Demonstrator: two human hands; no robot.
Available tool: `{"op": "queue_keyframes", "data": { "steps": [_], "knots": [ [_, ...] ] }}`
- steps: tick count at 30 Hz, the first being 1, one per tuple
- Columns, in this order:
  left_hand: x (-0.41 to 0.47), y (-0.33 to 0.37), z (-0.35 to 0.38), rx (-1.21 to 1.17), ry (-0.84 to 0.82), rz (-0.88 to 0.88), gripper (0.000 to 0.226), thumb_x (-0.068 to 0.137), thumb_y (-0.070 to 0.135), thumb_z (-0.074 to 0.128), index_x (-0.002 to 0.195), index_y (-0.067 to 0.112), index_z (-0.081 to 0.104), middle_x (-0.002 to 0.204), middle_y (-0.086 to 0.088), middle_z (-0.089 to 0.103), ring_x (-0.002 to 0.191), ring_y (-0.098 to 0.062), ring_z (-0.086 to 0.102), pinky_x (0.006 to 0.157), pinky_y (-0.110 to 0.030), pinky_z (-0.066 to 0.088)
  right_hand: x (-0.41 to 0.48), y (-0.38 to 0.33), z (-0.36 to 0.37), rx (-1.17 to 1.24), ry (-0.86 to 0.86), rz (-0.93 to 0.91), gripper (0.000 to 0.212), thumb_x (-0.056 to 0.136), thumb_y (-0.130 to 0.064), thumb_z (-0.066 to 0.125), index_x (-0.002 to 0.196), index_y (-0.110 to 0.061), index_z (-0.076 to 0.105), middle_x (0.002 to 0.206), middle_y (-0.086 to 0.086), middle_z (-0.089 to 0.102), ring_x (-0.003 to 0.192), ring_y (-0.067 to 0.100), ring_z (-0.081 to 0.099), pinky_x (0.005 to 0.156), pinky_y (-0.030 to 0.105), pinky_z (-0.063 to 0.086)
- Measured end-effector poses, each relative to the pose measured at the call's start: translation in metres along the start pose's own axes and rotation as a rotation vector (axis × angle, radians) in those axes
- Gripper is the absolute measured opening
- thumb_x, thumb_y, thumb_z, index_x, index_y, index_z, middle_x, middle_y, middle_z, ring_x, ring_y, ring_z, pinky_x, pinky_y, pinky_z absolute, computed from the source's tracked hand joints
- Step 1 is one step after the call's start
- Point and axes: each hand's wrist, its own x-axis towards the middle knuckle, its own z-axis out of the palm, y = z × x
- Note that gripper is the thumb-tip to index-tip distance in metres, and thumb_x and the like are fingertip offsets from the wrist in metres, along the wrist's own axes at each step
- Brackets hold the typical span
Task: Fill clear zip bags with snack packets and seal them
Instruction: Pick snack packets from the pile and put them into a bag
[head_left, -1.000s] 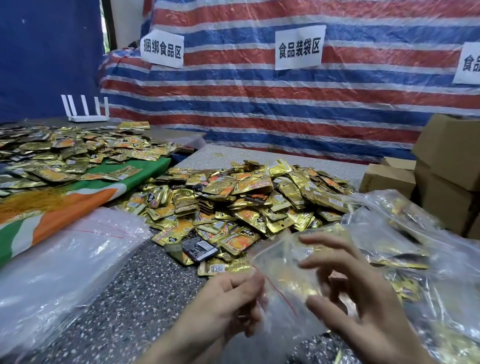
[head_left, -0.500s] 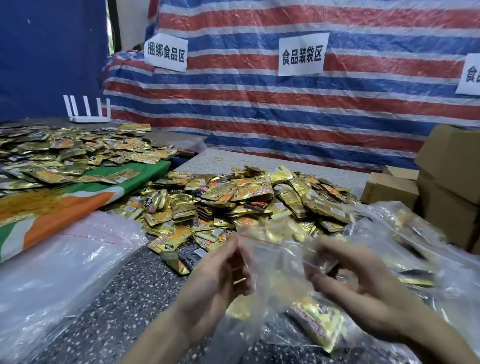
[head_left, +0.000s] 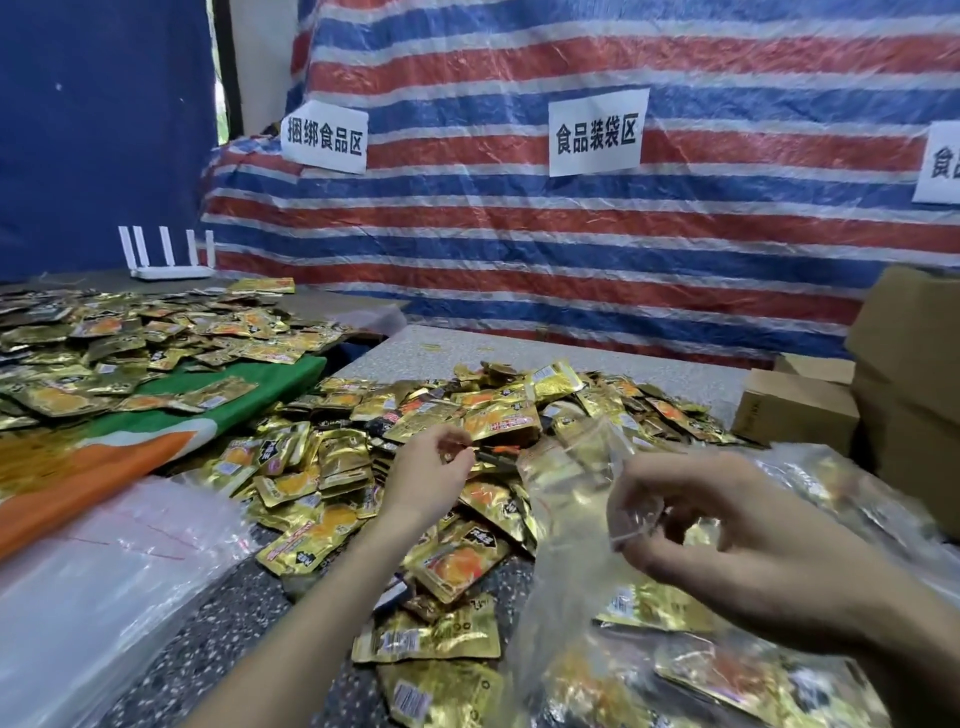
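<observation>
A person's hands work over a heap of gold snack packets on a speckled table, seen from the head camera. The right hand, just right of the heap, pinches the top edge of a clear zip bag between thumb and fingertips, and the bag hangs down from that grip toward the table. The left hand reaches over the middle of the heap with its fingers curled together above the packets; whether they grip one cannot be told. Filled bags holding packets lie at the heap's near right, under the right forearm. A stack of empty bags lies to the heap's left, touching its edge. Beyond that stack, more packets cover a green and orange cloth. Cardboard boxes stand to the heap's far right. Behind the heap hangs a striped tarp with white paper signs, and a white router sits far left of it.
</observation>
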Motion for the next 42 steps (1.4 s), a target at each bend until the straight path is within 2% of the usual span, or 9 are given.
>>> {"op": "queue_keyframes", "data": {
  "steps": [3, 7, 14, 18, 20, 25, 29, 36, 42],
  "knots": [
    [0.035, -0.014, 0.028, 0.209, 0.039, 0.009, 0.034, 0.093, 0.02, 0.064, 0.126, 0.024, 0.06, 0.123, 0.006, 0.061, 0.109, -0.013, 0.059, 0.096, -0.039, 0.053, 0.001, 0.006, -0.005, -0.01, -0.02, 0.037, 0.011, 0.088, -0.024, 0.067, 0.079, -0.031, 0.068, 0.083, -0.014, 0.067, 0.078, 0.015, 0.064, 0.067, 0.035, 0.054],
    [0.074, -0.019, 0.055, 0.452, -0.093, 0.053, 0.071, 0.087, 0.026, 0.068, 0.15, 0.029, 0.035, 0.152, 0.003, 0.041, 0.144, -0.02, 0.03, 0.121, -0.05, 0.018, 0.004, 0.013, -0.009, -0.014, -0.011, 0.061, 0.013, 0.086, -0.019, 0.068, 0.079, -0.029, 0.069, 0.085, -0.015, 0.068, 0.081, 0.011, 0.066, 0.07, 0.031, 0.056],
    [0.087, -0.024, 0.067, 0.633, -0.065, 0.067, 0.054, 0.091, 0.048, 0.062, 0.14, 0.028, 0.052, 0.136, 0.005, 0.056, 0.131, -0.02, 0.049, 0.117, -0.053, 0.02, 0.004, 0.02, -0.012, -0.014, -0.022, 0.109, 0.012, 0.086, -0.015, 0.067, 0.081, -0.025, 0.071, 0.084, -0.013, 0.07, 0.08, 0.009, 0.067, 0.074, 0.035, 0.056],
    [0.065, -0.016, 0.059, 0.291, 0.061, 0.017, 0.025, 0.099, 0.045, 0.051, 0.1, 0.025, 0.066, 0.086, 0.006, 0.067, 0.086, -0.023, 0.066, 0.083, -0.042, 0.051, 0.004, 0.02, -0.012, -0.038, -0.036, 0.123, 0.009, 0.087, -0.017, 0.067, 0.085, -0.024, 0.072, 0.087, -0.016, 0.07, 0.086, 0.005, 0.066, 0.078, 0.033, 0.055],
    [0.053, -0.008, 0.052, 0.001, 0.112, -0.073, 0.03, 0.101, 0.042, 0.049, 0.085, 0.021, 0.062, 0.074, 0.004, 0.062, 0.07, -0.021, 0.06, 0.064, -0.035, 0.047, 0.004, 0.02, -0.011, -0.044, -0.045, 0.132, 0.008, 0.088, -0.019, 0.066, 0.086, -0.026, 0.071, 0.089, -0.017, 0.07, 0.088, 0.004, 0.065, 0.08, 0.034, 0.055],
    [0.031, 0.028, 0.015, -0.664, 0.056, -0.406, 0.033, 0.097, 0.036, 0.06, 0.114, 0.009, 0.065, 0.106, -0.002, 0.068, 0.102, -0.022, 0.062, 0.101, -0.048, 0.046, 0.005, 0.019, -0.009, -0.073, -0.057, 0.131, 0.008, 0.089, -0.023, 0.067, 0.086, -0.029, 0.07, 0.09, -0.02, 0.069, 0.085, 0.001, 0.065, 0.076, 0.031, 0.056],
    [0.013, 0.063, -0.022, -0.956, -0.021, -0.31, 0.008, 0.087, 0.016, 0.068, 0.091, 0.011, 0.062, 0.075, -0.004, 0.068, 0.07, -0.018, 0.067, 0.065, -0.036, 0.056, 0.005, 0.015, -0.007, -0.073, -0.063, 0.115, 0.007, 0.09, -0.027, 0.067, 0.086, -0.032, 0.068, 0.092, -0.02, 0.068, 0.084, 0.003, 0.066, 0.075, 0.032, 0.057],
    [-0.032, 0.121, -0.056, -0.899, -0.167, -0.044, 0.033, 0.061, 0.022, 0.078, 0.09, 0.011, 0.065, 0.076, -0.005, 0.071, 0.068, -0.019, 0.07, 0.059, -0.03, 0.058, 0.005, 0.01, -0.002, -0.077, -0.028, 0.037, 0.005, 0.089, -0.027, 0.069, 0.085, -0.029, 0.071, 0.086, -0.02, 0.071, 0.083, 0.004, 0.067, 0.072, 0.028, 0.055],
    [-0.049, 0.133, -0.045, -0.498, -0.191, 0.067, 0.013, 0.078, 0.012, 0.078, 0.09, 0.013, 0.073, 0.086, -0.001, 0.078, 0.079, -0.016, 0.075, 0.067, -0.03, 0.058, 0.006, 0.005, -0.001, 0.038, 0.074, -0.067, 0.005, 0.088, -0.016, 0.076, 0.086, -0.021, 0.078, 0.079, -0.011, 0.073, 0.073, 0.011, 0.069, 0.064, 0.023, 0.054]
  ]
}}
